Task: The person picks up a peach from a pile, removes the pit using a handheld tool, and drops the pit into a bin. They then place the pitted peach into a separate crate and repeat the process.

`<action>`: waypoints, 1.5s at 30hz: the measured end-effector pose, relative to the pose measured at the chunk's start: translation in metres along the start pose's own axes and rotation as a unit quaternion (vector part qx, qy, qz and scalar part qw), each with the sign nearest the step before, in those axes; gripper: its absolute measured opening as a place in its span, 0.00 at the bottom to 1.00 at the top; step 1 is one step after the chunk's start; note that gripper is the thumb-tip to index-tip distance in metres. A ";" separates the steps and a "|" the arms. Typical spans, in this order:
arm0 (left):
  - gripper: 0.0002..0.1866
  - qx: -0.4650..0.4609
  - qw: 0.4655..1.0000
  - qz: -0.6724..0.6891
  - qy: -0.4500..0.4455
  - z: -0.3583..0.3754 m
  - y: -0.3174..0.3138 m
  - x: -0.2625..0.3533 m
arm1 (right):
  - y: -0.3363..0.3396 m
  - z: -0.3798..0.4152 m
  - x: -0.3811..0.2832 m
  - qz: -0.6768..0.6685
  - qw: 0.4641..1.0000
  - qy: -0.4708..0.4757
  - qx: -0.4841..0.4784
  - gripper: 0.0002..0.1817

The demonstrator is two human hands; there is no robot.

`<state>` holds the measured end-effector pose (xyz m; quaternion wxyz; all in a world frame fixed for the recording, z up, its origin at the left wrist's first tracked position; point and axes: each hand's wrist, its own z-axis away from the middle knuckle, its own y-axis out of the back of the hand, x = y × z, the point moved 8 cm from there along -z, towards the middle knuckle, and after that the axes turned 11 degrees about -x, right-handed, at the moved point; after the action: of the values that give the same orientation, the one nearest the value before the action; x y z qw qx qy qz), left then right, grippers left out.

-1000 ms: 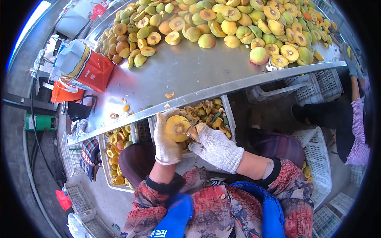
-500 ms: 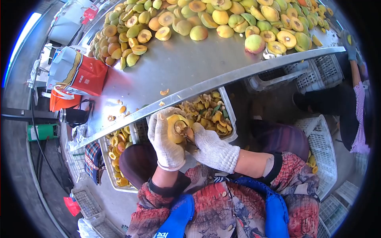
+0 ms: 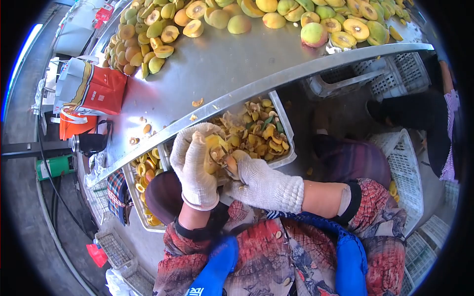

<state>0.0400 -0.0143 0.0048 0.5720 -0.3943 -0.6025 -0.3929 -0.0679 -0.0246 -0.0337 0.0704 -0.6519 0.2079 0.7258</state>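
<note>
My left hand [image 3: 193, 170], in a white knit glove, is wrapped round a yellow-fleshed peach half [image 3: 216, 148] held below the table's front edge. The peach's cut face is turned toward my right hand [image 3: 266, 185], gloved the same way. Its fingers are closed close against the fruit, with a small brownish piece [image 3: 230, 165] at the thumb; whether this is a tool or part of the pit I cannot make out. Just behind both hands is a crate [image 3: 282, 118] of peach scraps and pieces.
Many cut peaches [image 3: 217, 18] are heaped on the metal table [image 3: 217, 64]. A red bag [image 3: 106, 91] and a dark flask [image 3: 91, 143] are at its left end. Another crate [image 3: 148, 224] of halves stands by my left knee. A person's leg [image 3: 410, 113] shows at right.
Both hands have shifted slightly left with the peach half. My right hand has turned a little at the cut face, and the view has moved slightly.
</note>
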 end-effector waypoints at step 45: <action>0.13 -0.126 0.988 -0.051 0.079 0.001 0.004 -0.008 | -0.018 -0.001 0.004 -0.097 0.988 -0.063 -0.106 0.23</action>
<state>0.0441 -0.0123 -0.0035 0.5427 -0.3998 -0.5206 -0.5241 -0.0606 -0.0100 -0.0418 0.0839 -0.6261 0.0605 0.7728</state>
